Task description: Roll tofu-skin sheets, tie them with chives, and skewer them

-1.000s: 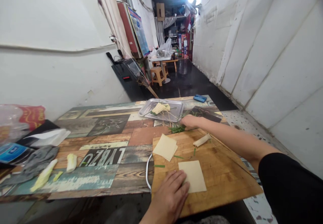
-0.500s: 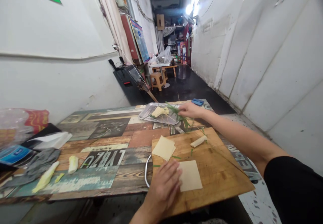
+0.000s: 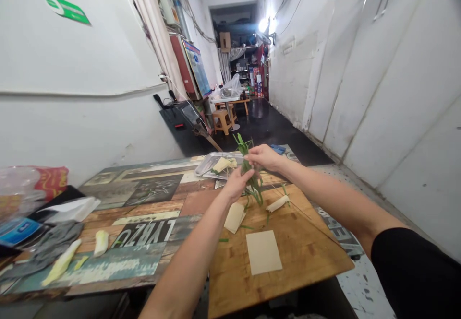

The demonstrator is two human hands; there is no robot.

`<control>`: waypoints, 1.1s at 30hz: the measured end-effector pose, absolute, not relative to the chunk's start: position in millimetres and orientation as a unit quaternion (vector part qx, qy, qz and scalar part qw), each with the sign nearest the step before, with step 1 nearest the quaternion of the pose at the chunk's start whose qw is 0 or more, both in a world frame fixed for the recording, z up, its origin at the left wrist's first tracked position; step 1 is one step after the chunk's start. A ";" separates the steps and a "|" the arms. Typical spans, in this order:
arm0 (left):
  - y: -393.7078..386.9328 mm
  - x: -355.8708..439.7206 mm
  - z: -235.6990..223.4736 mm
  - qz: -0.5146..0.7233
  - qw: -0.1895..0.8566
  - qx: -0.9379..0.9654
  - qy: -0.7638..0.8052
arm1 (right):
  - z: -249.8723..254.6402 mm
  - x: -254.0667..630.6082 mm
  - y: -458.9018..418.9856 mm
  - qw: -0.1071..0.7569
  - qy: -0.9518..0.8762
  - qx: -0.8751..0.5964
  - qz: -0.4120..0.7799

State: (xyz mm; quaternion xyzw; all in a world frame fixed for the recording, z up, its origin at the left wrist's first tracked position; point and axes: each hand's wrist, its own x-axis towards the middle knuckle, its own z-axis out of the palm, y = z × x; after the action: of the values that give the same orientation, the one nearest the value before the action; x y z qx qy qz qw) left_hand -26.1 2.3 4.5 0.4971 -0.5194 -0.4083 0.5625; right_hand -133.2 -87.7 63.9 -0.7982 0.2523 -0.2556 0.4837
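While fingers (image 3: 254, 157) pinch slender greens (image 3: 245, 167), square sheet (image 3: 264, 253), wooden board (image 3: 306, 247)

Near left on the patterned desk (image 3: 144, 220): crumpled grey cloth (image 3: 54, 240), blue-labelled pack (image 3: 16, 232), clear-and-red plastic bag (image 3: 52, 180) behind. Far right edge of desk: small blue object (image 3: 277, 149), partly hidden. Left wall: green sign (image 3: 70, 10), pale curtain (image 3: 149, 26), blue poster (image 3: 197, 67) farther along. Black, flat-sided item with red mark (image 3: 176, 121) at a slant below. Far: orange-brown stools (image 3: 222, 120) by a small table, clear bag (image 3: 232, 87) on top. Cardboard box (image 3: 225, 41) high up beyond. Bright lamp (image 3: 264, 24) on right wall, lit. Dark floor (image 3: 284, 141) between.
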 end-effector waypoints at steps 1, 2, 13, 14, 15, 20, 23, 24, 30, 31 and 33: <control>1.8 -29.2 2.2 -0.410 0.543 0.514 -0.523 | 64.3 -133.4 -89.0 0.410 0.277 -0.832 -0.252; 1.3 -31.3 0.1 -0.402 0.525 0.534 -0.528 | 64.8 -134.1 -90.7 0.328 0.296 -0.863 -0.243; 1.6 -31.9 6.6 -0.049 0.263 0.721 -0.639 | 49.5 -142.1 -93.8 0.009 0.295 -0.950 -0.104; 4.4 -32.6 8.0 -0.028 0.240 0.718 -0.653 | 50.0 -142.1 -91.8 0.000 0.287 -0.954 -0.090; 7.0 -33.3 9.3 -0.010 0.220 0.714 -0.665 | 51.7 -142.3 -89.9 -0.008 0.279 -0.957 -0.078; 15.0 -35.1 19.0 0.093 0.126 0.700 -0.696 | 70.3 -150.1 -86.6 -0.043 0.250 -0.967 -0.033; 16.2 -33.1 30.0 0.172 0.058 0.699 -0.692 | 80.3 -159.5 -85.8 -0.062 0.242 -0.968 -0.011; 15.9 -31.8 33.5 0.180 0.047 0.694 -0.696 | 82.2 -162.3 -85.0 -0.071 0.242 -0.968 -0.003; 3.6 -17.1 40.0 0.149 0.066 0.660 -0.733 | 83.0 -168.3 -82.4 -0.045 0.258 -0.965 -0.016; 0.6 -14.3 39.2 0.141 0.075 0.660 -0.735 | 82.6 -168.1 -83.9 -0.027 0.264 -0.964 -0.016; -4.3 -9.6 37.6 0.125 0.085 0.659 -0.737 | 81.4 -168.0 -88.4 0.004 0.271 -0.963 -0.006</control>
State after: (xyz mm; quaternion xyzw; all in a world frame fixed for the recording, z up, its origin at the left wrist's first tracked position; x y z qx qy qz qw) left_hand -9.6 -4.3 37.6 0.6591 -0.7366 0.1254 0.0850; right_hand -168.0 -88.4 81.4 -0.9625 0.2710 -0.0062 0.0042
